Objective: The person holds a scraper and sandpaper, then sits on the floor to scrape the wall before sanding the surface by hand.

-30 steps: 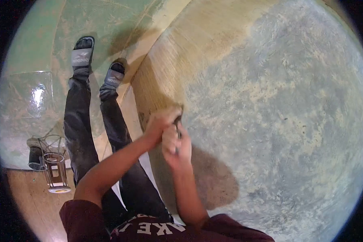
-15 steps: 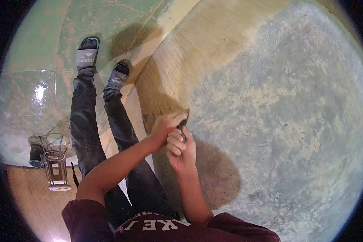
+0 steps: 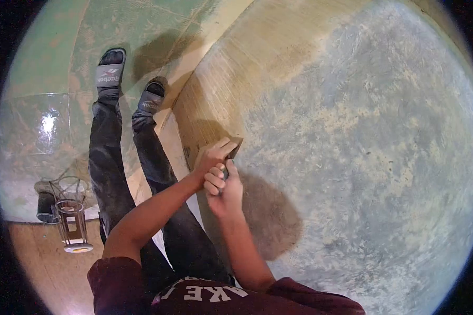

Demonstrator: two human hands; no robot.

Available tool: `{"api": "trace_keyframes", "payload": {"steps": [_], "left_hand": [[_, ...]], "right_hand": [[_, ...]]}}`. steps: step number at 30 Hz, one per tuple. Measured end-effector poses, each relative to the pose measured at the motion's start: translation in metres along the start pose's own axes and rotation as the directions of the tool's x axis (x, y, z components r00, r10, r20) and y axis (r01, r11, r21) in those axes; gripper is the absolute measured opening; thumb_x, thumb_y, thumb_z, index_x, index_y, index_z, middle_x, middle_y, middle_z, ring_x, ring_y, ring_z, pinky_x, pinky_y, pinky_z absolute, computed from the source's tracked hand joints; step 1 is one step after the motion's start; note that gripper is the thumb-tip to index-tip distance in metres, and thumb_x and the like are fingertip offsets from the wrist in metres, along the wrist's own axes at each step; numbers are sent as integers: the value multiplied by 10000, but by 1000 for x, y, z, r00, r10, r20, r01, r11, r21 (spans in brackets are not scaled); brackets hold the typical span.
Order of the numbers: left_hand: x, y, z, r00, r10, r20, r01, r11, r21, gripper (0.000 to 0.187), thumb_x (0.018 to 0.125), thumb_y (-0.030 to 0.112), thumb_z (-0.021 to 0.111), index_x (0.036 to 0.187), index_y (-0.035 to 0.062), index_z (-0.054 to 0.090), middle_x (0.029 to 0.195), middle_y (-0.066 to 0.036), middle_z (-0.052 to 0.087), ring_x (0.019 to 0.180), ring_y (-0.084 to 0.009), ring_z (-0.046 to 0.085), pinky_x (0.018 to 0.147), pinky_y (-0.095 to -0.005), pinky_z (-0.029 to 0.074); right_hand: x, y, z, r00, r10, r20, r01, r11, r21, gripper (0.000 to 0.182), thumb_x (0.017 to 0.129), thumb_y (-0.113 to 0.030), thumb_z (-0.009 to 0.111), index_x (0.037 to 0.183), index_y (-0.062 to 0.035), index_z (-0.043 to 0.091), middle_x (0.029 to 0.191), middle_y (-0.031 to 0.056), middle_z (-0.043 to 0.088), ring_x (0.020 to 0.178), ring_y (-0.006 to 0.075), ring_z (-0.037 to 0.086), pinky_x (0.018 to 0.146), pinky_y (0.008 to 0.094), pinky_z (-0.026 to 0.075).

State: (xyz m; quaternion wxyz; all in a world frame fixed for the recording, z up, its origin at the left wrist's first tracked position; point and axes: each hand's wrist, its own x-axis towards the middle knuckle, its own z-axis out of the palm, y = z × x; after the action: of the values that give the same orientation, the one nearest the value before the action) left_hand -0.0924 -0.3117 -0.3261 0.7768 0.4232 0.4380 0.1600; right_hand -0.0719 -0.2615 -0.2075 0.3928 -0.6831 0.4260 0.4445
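Observation:
My right hand (image 3: 223, 191) is wrapped palm-up round the handle of a scraper, thumb lying along its top. The scraper (image 3: 236, 148) shows mostly as a dark, flat blade end against the wall surface; the handle is largely covered by my fingers. Just beyond, my left hand (image 3: 214, 156) holds the blade part, fingers extended along it. Both hands are close together over the border where a tan, streaked band (image 3: 207, 118) meets the mottled grey-blue plaster (image 3: 347, 157).
My legs in dark trousers (image 3: 108, 152) stretch out over the dusty green floor (image 3: 42, 63), with grey slides (image 3: 110, 73) on the feet. A metal-framed stand (image 3: 71, 226) and a dark cylindrical container (image 3: 46, 206) stand at the lower left near a brown panel (image 3: 37, 262).
Both hands have shifted slightly left with the scraper. The left fingers now lie straighter along the blade, and the view has moved a little.

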Motion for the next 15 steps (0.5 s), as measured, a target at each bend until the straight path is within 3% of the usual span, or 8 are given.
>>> {"api": "trace_keyframes", "payload": {"steps": [2,5,10,12,14,15], "left_hand": [[-20,25,-9,991,56,-120,-61,997,-44,403,821,106,585,1223,113,617,1088,-120,618,913,-361,653,753,-398,536],[-41,34,-19,980,173,-95,-174,985,-6,420,817,114,609,1236,83,621,1137,-96,620,928,-328,671,765,-393,550],[-44,23,-1,936,337,-103,-327,939,107,410,831,140,614,1234,63,628,1045,-94,617,858,-306,664,739,-402,545],[-27,13,-3,963,257,-80,-249,964,97,412,834,135,618,1239,55,624,1006,-101,601,839,-315,657,720,-407,541],[-25,15,-10,982,181,-61,-174,980,101,415,837,129,622,1244,46,621,967,-108,586,820,-324,651,701,-412,536],[-30,18,-12,989,137,-58,-137,991,-3,409,839,128,623,1239,41,622,943,-120,572,813,-334,648,684,-419,529]], "right_hand": [[-14,-14,-15,1000,22,14,-23,1000,16,302,1075,-358,437,922,-105,500,692,-27,422,488,70,373,399,245,275],[-32,-24,-21,985,160,62,-164,984,63,281,1075,-354,445,953,-104,483,676,-30,420,439,43,376,354,217,312],[-36,-26,-43,985,151,86,-153,988,20,278,1069,-346,465,941,-99,481,681,-25,421,438,53,380,360,224,295],[-14,-39,-40,957,228,181,-255,956,142,282,1066,-336,471,923,-92,469,687,-25,412,441,54,380,364,228,281],[-8,-36,-23,955,215,202,-257,942,216,279,1064,-315,471,915,-80,466,689,-23,404,445,55,380,366,238,278],[-14,-33,-17,954,238,184,-283,916,284,276,1065,-306,467,916,-73,471,688,-21,402,447,57,377,366,239,273]]}}
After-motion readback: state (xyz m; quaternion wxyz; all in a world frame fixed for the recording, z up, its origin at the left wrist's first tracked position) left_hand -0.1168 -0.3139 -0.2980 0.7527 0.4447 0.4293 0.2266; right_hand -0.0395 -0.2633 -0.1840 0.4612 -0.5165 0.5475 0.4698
